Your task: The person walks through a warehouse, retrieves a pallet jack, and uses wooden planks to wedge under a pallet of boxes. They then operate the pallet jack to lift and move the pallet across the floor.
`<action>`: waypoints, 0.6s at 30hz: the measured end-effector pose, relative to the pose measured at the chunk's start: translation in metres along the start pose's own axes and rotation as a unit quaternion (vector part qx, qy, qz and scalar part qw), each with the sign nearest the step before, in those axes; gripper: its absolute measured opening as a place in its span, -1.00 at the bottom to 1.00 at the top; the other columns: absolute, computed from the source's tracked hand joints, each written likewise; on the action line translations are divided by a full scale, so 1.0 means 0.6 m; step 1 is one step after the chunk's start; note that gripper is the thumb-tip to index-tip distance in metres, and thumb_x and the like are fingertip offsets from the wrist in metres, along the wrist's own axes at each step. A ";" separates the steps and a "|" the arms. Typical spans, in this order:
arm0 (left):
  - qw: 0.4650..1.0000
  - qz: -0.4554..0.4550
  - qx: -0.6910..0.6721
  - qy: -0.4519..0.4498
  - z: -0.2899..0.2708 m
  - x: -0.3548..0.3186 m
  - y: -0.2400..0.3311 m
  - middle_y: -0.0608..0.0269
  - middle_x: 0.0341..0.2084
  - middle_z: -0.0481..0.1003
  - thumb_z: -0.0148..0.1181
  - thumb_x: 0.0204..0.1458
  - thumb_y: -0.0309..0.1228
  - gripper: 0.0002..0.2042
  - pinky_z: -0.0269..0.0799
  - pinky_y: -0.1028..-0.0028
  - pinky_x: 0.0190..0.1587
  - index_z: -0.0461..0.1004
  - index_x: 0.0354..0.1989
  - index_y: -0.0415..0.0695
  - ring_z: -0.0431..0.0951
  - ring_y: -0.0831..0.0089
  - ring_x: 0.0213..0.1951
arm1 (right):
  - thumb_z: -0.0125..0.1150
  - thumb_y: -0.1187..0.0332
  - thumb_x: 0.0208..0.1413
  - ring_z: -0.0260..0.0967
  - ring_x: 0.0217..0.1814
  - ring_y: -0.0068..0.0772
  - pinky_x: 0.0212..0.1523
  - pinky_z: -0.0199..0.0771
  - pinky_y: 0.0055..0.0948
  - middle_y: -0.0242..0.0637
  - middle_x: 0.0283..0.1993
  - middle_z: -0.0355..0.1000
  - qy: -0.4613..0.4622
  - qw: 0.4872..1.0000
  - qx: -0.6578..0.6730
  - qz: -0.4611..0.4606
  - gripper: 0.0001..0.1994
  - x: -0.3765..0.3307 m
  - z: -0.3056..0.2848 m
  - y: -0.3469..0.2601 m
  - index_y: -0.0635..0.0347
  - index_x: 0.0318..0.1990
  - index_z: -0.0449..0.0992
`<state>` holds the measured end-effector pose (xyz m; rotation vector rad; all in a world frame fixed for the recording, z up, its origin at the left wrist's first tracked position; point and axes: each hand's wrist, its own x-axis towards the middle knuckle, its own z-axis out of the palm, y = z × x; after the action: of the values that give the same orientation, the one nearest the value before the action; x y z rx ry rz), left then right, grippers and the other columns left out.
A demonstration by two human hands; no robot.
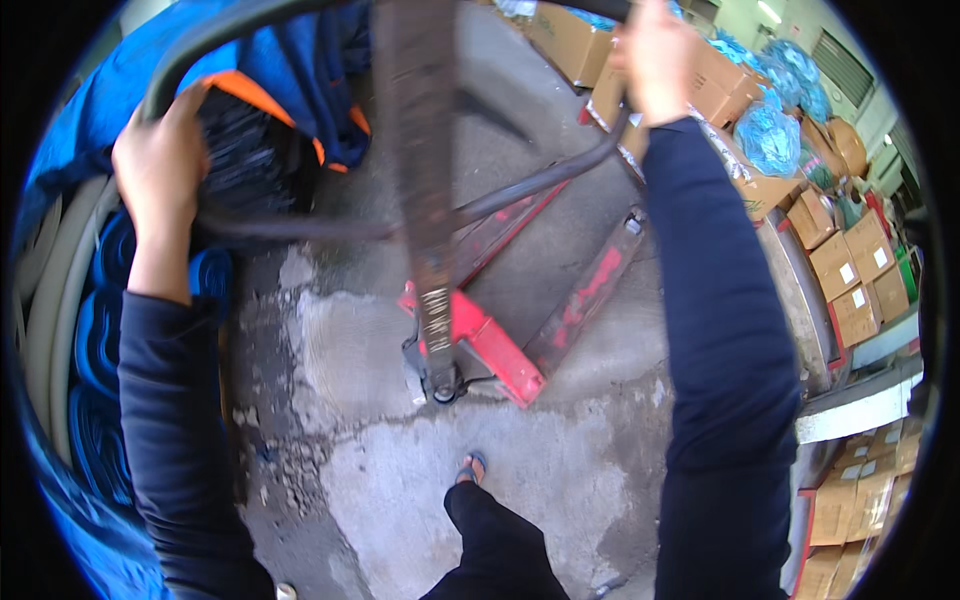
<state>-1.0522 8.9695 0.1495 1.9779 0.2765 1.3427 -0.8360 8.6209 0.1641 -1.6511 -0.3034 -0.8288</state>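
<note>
Both my hands are on the dark looped handle [330, 226] of a red pallet jack [492, 345]. My left hand [163, 165] is closed round the loop's left side, and my right hand [662, 68] grips its right side, higher in the picture. From the loop a worn brown handle shaft [418, 150] runs down to the jack's base. Two scuffed red forks [590, 285] point away from me over the floor. The shaft and loop are blurred and cover part of the forks.
Rolls of blue material [98, 345] and a blue tarp [85, 120] with orange edging line the left. Cardboard boxes [858, 260] and blue plastic bags [770, 135] are stacked on the right. Broken rubble [285, 470] lies on the cracked concrete floor, left of my foot [471, 467].
</note>
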 end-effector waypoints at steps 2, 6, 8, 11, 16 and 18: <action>0.999 -0.020 -0.037 -0.002 0.017 0.050 -0.043 0.46 -0.81 0.22 0.20 0.15 -0.31 -0.77 0.00 0.56 -0.69 0.52 -0.47 -0.20 0.16 0.70 -0.77 | -0.10 0.09 0.25 0.41 -0.61 0.16 -0.49 0.40 0.01 0.08 -0.68 0.38 0.055 0.980 -0.123 -0.145 -0.47 0.017 0.087 0.002 0.37 -0.61 0.48; 0.996 -0.089 -0.021 0.011 0.077 0.120 -0.112 0.40 -0.82 0.28 0.23 0.16 -0.28 -0.76 0.00 0.55 -0.72 0.53 -0.40 -0.22 0.21 0.68 -0.80 | -0.06 0.17 0.25 0.40 -0.47 0.29 -0.39 0.39 0.07 0.12 -0.58 0.40 0.084 0.981 -0.072 -0.157 -0.56 0.045 0.196 0.021 0.28 -0.57 0.50; 0.997 -0.067 -0.030 0.006 0.105 0.135 -0.147 0.40 -0.83 0.28 0.23 0.15 -0.28 -0.77 0.00 0.55 -0.72 0.53 -0.40 -0.22 0.21 0.68 -0.80 | -0.02 0.18 0.26 0.37 -0.54 0.24 -0.46 0.33 -0.01 0.11 -0.62 0.35 0.070 0.995 -0.059 -0.042 -0.57 0.057 0.202 0.053 0.28 -0.58 0.47; 0.997 -0.055 -0.041 -0.021 0.202 0.220 -0.212 0.40 -0.83 0.29 0.23 0.15 -0.30 -0.78 0.02 0.55 -0.71 0.54 -0.39 -0.21 0.21 0.68 -0.80 | 0.02 0.24 0.26 0.27 -0.67 0.02 -0.53 0.27 -0.16 0.00 -0.69 0.30 0.084 0.994 0.001 -0.071 -0.59 0.091 0.208 0.102 0.32 -0.59 0.45; 0.983 -0.095 -0.144 -0.059 0.376 0.378 -0.307 0.46 -0.73 0.35 0.28 0.10 -0.32 -0.83 0.11 0.57 -0.67 0.59 -0.34 -0.18 0.26 0.68 -0.74 | 0.04 0.24 0.28 0.29 -0.59 -0.41 -0.49 0.27 -0.33 -0.16 -0.67 0.31 0.108 0.987 -0.102 -0.069 -0.64 0.117 0.261 0.128 0.33 -0.50 0.48; 0.970 -0.097 -0.189 -0.115 0.449 0.423 -0.318 0.47 -0.75 0.31 0.28 0.09 -0.34 -0.84 0.12 0.55 -0.66 0.57 -0.36 -0.18 0.24 0.66 -0.75 | 0.04 0.29 0.29 0.20 -0.53 -0.60 -0.49 0.25 -0.43 -0.46 -0.61 0.32 0.110 0.993 -0.030 -0.014 -0.70 0.125 0.279 0.134 0.34 -0.39 0.53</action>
<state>-0.6658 9.1251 0.1524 1.7143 0.0908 0.9505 -0.6748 8.7387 0.1460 -1.5960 -0.1479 -1.0402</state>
